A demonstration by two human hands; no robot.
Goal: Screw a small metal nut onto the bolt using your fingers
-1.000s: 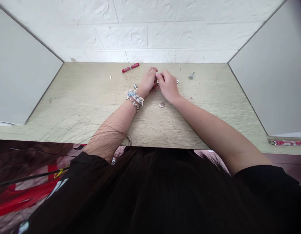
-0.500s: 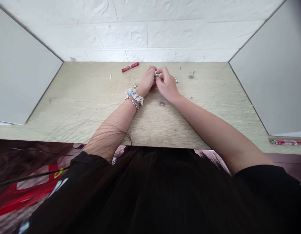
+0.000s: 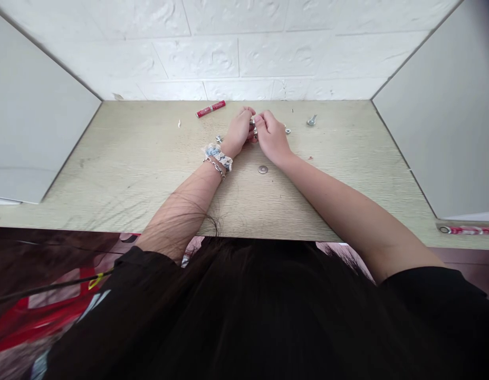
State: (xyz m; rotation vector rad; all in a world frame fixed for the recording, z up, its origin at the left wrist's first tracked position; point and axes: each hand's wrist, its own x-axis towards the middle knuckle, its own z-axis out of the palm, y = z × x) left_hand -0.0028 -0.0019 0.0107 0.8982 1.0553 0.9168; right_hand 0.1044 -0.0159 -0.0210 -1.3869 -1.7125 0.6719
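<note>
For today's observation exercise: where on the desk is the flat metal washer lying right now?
In the head view the washer lies flat on the wooden desk, alone between the person's forearms, just nearer the body than the right hand and touching neither hand.

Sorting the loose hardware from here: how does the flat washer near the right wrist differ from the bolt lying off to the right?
The washer is a flat ring with a hole, lying flat; the bolt is elongated, with a head and a shank, lying on its side. The washer sits nearer the table's front edge, just beside the right hand's wrist; the bolt lies farther back, nearer the wall, clear of both hands. Both look like silvery metal and lie untouched.
</note>
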